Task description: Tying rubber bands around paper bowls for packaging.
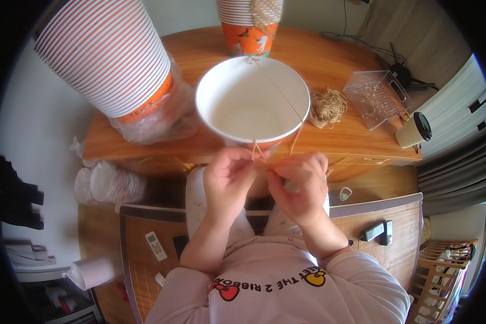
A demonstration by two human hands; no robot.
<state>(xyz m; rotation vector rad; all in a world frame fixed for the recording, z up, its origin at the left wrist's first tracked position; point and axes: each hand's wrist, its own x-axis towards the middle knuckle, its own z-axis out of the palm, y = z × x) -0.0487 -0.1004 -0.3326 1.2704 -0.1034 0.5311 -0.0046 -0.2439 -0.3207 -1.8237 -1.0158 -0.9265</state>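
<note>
As we read the scene from left to right, we record the following.

Tall cup stack [110, 54]: striped paper cups nested high at the table's left end, base in a crumpled clear plastic wrap [162, 121]; we judge these unworked.

Lids [110, 183]: a sleeve of clear lids lies below the table's left edge, apart from both hands.

Left hand [228, 181]: fingers together, pinched on the thin tan string [278, 89] just below the near rim of the cup.

White paper cup [252, 100]: stands open and empty at the near edge of the wooden table [335, 59], directly above both hands. The string runs from its far rim across the mouth to its near rim, then down to the fingers; we judge the far end already fixed and the near end under work.

Second cup stack [249, 24]: orange-based, behind the white cup, with string wound near its top.

Right hand [302, 186]: fingers closed on the same string, nearly touching the left hand. Whether a knot is formed we cannot tell; the fingers hide it.

String pile [328, 106]: loose bundle right of the cup, supply remaining.

Clear plastic box [375, 97]: farther right, untouched.

Lidded drink cup [414, 129]: at the table's right edge, apart from the work.
</note>
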